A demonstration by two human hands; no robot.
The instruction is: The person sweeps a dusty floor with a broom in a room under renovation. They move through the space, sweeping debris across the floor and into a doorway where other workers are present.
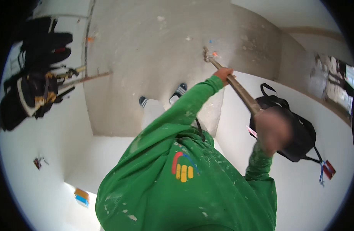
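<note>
A long wooden pole [243, 92] slants from the floor up towards me, with a small rough head [206, 55] at its far end; what kind of tool it is cannot be made out. My left hand [224, 75] grips the pole partway down, its arm reaching across my front. Near the upper end is my right hand [273, 128], blurred but closed around the pole. Beside the tool's head lies an orange scrap [214, 54] on the bare concrete floor [142, 43], and a blue scrap [210, 41] lies a little beyond.
A black bag [298, 138] hangs on the white wall at right, close to my right hand, with a dark red item [329, 170] on a blue cord below. Bags and dark clothing [35, 95] hang at left. A rod [99, 75] juts out there. A coloured box [82, 197] sits lower left.
</note>
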